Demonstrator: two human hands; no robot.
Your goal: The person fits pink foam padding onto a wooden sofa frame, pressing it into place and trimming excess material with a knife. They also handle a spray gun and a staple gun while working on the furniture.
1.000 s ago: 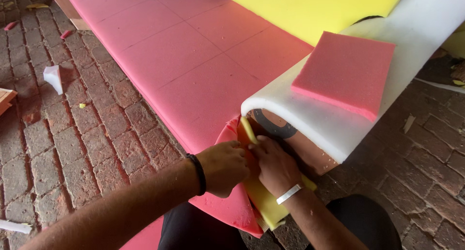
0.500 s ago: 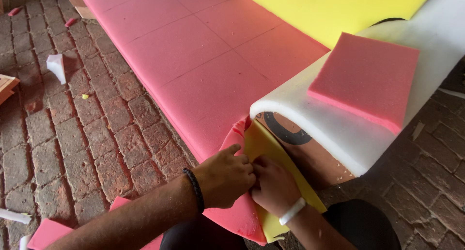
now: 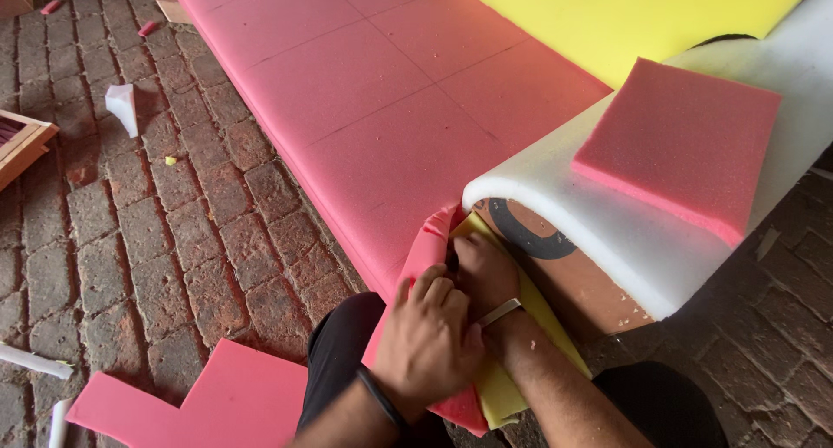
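My left hand [image 3: 427,333] presses on a folded pink foam piece [image 3: 425,248] at the near corner of a large pink foam sheet [image 3: 364,92]. My right hand [image 3: 484,274], with a light wristband, lies beside it, fingers tucked between the pink piece and a yellow foam piece [image 3: 534,313]. Both hands touch each other. What the fingertips pinch is hidden. A thick white foam slab [image 3: 642,240] curls over a brown round object [image 3: 564,261] just right of my hands.
A pink foam square [image 3: 681,144] rests on the white slab. A yellow sheet [image 3: 607,18] lies at the far right. On the brick floor [image 3: 173,231]: a pink offcut [image 3: 217,400], a white scrap [image 3: 123,108], a wooden frame [image 3: 22,144].
The view has shifted, so the foam sits higher and further right. My hands have stayed at the corner, and my left hand now covers more of my right one.
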